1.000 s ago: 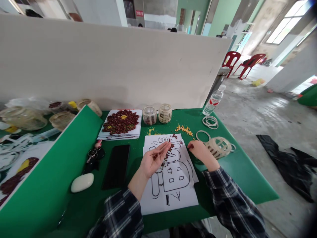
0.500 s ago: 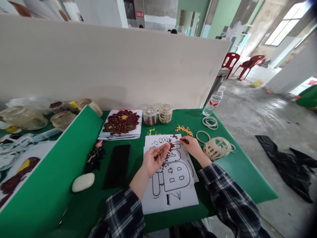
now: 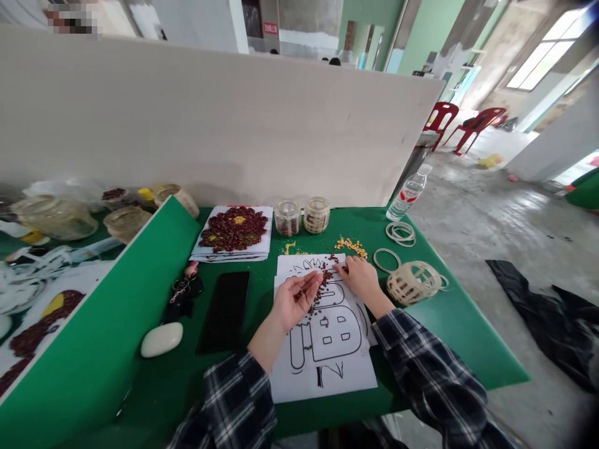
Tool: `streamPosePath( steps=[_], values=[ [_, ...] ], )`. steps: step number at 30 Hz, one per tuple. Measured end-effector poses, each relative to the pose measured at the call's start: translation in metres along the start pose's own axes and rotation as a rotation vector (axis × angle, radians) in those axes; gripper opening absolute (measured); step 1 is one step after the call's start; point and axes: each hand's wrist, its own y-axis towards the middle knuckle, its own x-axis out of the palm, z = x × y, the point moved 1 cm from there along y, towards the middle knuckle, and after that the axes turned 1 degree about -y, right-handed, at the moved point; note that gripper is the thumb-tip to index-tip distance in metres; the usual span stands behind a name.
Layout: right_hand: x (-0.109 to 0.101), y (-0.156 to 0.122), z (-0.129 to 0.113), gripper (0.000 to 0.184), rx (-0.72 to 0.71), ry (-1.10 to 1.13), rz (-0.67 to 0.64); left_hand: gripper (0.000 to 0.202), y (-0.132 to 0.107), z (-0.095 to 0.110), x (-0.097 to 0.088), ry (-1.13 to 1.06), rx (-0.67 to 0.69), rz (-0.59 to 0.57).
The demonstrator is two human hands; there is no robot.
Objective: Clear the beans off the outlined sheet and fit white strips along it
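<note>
My left hand (image 3: 294, 300) is cupped palm up over a white sheet (image 3: 327, 368) with a black line drawing, and a few dark red beans lie in the palm. My right hand (image 3: 359, 275) rests palm down at the sheet's upper right, fingertips pinched by a cluster of red beans (image 3: 324, 274) lying on the drawing. Whether those fingers hold a bean is hidden. Both sleeves are dark plaid.
On the green table (image 3: 449, 337) are a black phone (image 3: 225, 310), keys (image 3: 183, 292), a white oval object (image 3: 161, 339), a finished bean picture (image 3: 234, 229), two small jars (image 3: 301, 216), yellow kernels (image 3: 352, 246), rings (image 3: 399, 232), a woven basket (image 3: 412, 282) and a water bottle (image 3: 408, 194). A pale partition stands behind.
My right hand moved left from beside the basket onto the top of the drawing, to the beans there. The left hand kept its place, palm up.
</note>
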Motion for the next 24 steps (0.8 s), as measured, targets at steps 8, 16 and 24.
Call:
streamPosePath(
  steps=[8,16,24],
  values=[
    [0.009,0.007,-0.011,0.036,-0.063,-0.215,-0.149,0.04,0.008,-0.005,-0.003,0.06,0.025,0.009],
    [0.011,0.01,-0.01,0.021,-0.068,-0.219,-0.216,0.037,0.011,-0.006,-0.006,0.073,0.018,-0.003],
    [0.011,0.014,-0.01,0.016,-0.023,-0.192,-0.26,0.04,0.011,-0.005,-0.005,0.092,0.013,0.022]
  ],
)
